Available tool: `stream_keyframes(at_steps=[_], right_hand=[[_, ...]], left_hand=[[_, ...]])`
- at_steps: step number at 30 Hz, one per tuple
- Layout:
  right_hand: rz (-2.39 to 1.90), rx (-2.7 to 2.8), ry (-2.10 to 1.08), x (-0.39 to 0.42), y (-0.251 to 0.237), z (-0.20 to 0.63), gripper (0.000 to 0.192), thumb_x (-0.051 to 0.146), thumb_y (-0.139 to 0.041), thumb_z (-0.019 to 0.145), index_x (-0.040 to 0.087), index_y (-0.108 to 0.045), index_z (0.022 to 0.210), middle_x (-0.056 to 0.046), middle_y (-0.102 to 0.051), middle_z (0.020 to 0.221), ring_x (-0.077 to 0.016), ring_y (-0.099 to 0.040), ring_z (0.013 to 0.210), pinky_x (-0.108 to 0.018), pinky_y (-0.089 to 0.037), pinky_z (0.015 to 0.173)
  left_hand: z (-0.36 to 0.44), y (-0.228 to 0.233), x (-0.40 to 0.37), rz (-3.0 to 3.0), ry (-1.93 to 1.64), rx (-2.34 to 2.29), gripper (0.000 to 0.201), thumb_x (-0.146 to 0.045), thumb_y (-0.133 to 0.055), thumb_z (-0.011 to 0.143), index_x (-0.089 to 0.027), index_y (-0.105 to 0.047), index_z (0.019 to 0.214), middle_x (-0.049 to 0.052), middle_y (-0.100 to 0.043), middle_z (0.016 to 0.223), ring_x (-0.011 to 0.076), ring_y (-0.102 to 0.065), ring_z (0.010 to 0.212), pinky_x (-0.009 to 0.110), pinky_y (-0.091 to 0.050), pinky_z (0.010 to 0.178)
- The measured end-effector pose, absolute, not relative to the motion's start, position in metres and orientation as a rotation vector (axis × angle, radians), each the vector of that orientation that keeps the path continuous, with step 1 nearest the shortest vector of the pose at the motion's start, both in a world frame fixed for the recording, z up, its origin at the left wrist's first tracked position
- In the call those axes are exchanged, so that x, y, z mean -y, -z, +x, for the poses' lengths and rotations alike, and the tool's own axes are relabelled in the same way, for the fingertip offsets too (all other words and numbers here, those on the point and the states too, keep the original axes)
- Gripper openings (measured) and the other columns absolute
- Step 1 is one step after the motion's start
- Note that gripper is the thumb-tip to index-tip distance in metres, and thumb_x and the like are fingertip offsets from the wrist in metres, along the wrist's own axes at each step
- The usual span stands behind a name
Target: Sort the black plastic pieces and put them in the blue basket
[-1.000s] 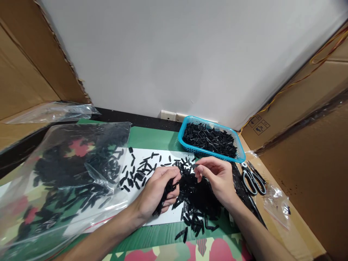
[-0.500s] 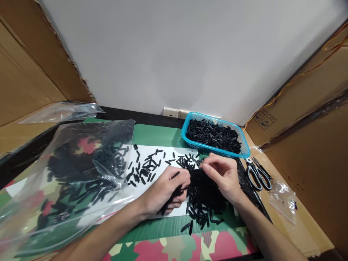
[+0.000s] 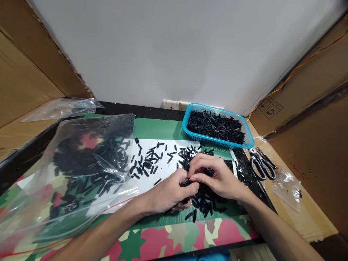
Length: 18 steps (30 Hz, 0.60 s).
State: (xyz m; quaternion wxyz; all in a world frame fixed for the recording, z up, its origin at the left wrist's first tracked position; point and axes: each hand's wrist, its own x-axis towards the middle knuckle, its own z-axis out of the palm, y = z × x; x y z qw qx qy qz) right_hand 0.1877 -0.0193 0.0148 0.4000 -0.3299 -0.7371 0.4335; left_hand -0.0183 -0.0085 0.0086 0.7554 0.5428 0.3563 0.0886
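Note:
My left hand (image 3: pixel 176 192) is closed around a bunch of small black strips (image 3: pixel 185 182), which show between its thumb and fingers. My right hand (image 3: pixel 213 175) meets it at the thumb side, fingertips pinched together; what lies between them is hidden. Below and behind both hands is a heap of the same black strips (image 3: pixel 205 203). More loose strips (image 3: pixel 148 161) are scattered over a white sheet (image 3: pixel 168 172). A blue plastic basket (image 3: pixel 219 139) full of black strips stands beyond my right hand.
At left lies a large clear zip bag (image 3: pixel 89 163) holding many black strips. Scissors (image 3: pixel 261 165) and a small clear bag (image 3: pixel 286 190) are on cardboard at right. A wall stands behind, with cardboard (image 3: pixel 312 137) at the sides and a camouflage-patterned mat (image 3: pixel 174 239) in front.
My right hand has moved left from over the heap to my left hand, and their fingertips now meet. My left hand still grips its strips. The view has shifted slightly.

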Motion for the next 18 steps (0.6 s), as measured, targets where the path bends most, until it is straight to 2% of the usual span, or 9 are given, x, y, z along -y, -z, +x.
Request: stream_keyframes(at_steps=[4, 8, 11, 18], right_hand=[[-0.876, 1.841, -1.115, 0.0201, -0.0132, 0.1853, 0.010, 0.015, -0.064, 0.103, 0.018, -0.067, 0.094, -0.002, -0.065, 0.096, -0.0140, -0.060, 0.090, -0.026, -0.048, 0.082], [-0.912, 1.624, -1.256, 0.0184, -0.0085, 0.1870, 0.010, 0.024, -0.060, 0.107, 0.020, -0.064, 0.099, 0.000, -0.062, 0.092, -0.0119, -0.057, 0.077, -0.023, -0.049, 0.067], [-0.873, 1.495, -1.360, 0.0159, -0.0063, 0.1894, 0.013, 0.031, -0.064, 0.105, 0.019, -0.063, 0.099, -0.001, -0.063, 0.092, -0.0115, -0.061, 0.069, -0.024, -0.051, 0.060], [-0.851, 1.379, -1.376, 0.0144, -0.0097, 0.1881, 0.018, 0.034, -0.076, 0.098, 0.018, -0.067, 0.096, 0.001, -0.066, 0.076, -0.0122, -0.064, 0.061, -0.025, -0.055, 0.059]], left_hand=[[-0.0165, -0.0088, 0.0091, 1.215, -0.234, -0.851, 0.045, -0.061, -0.067, 0.091, -0.023, -0.044, 0.086, -0.007, -0.054, 0.056, 0.0073, -0.040, 0.044, 0.017, -0.029, 0.040], [-0.0166, -0.0088, 0.0070, 1.184, -0.286, -0.742, 0.048, -0.063, -0.061, 0.096, -0.022, -0.043, 0.078, -0.007, -0.048, 0.052, 0.0053, -0.034, 0.042, 0.015, -0.026, 0.039], [-0.0179, -0.0074, 0.0039, 1.098, -0.331, -0.675, 0.050, -0.064, -0.059, 0.097, -0.022, -0.042, 0.075, -0.010, -0.040, 0.048, 0.0046, -0.028, 0.039, 0.015, -0.024, 0.037], [-0.0181, -0.0068, 0.0004, 0.926, -0.412, -0.660, 0.048, -0.060, -0.064, 0.094, -0.022, -0.043, 0.072, -0.008, -0.038, 0.046, 0.0044, -0.024, 0.036, 0.014, -0.018, 0.032]])
